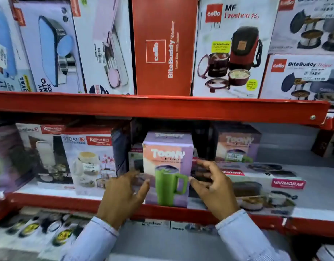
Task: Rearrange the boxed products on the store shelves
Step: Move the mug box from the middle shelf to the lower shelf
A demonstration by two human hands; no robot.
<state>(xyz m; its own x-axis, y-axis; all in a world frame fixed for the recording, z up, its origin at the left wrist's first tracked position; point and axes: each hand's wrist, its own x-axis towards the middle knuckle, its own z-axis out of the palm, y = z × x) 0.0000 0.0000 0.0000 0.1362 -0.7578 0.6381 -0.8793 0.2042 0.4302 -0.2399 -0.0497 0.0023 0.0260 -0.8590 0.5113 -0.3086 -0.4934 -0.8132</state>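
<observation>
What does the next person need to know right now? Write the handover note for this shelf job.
Left hand: open, at the left side of the Toony tumbler box, fingers spread; contact unclear.
Right hand: open, at the box's right side, no firm grip visible.
The box stands upright at the front edge of the middle shelf. A second Toony box sits further back to the right, above the flat Varmora boxes.
Done: front box is upright, facing out.
Left: final position is unconfirmed; the other boxes are untouched for now.
</observation>
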